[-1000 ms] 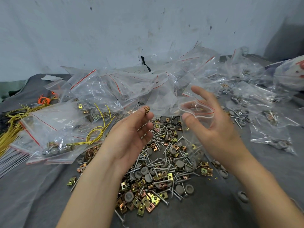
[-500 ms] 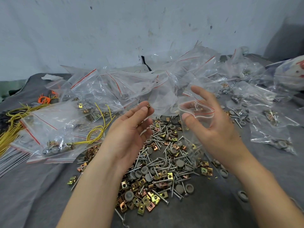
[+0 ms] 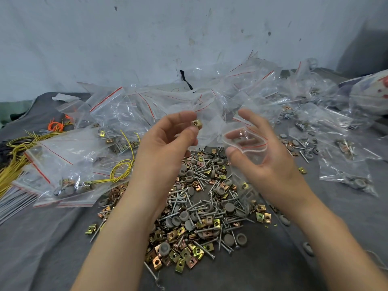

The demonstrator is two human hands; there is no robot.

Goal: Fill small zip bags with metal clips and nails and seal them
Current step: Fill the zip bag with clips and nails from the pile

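Grey cloth-covered desk (image 3: 52, 248), scuffed wall (image 3: 126, 38) behind. Zip-bag heap (image 3: 130, 110) runs along far edge. Loose pile (image 3: 199, 206) of nails, clips and grey caps sits mid-desk toward near edge, both hands raised over it. R hand (image 3: 270, 164): grip holds small zip bag (image 3: 252, 150) at its rim, thumb in front, fingers behind. Mouth is propped open facing up, bag's long axis hangs down. L hand (image 3: 165, 148): narrow grip, thumb + fingertip pinching one metal clip (image 3: 196, 124). Clip lies left of and slightly above bag mouth, near, not touching. Next, prob.: short move right + down, then drop. Mouth is narrow, so a miss is possible.
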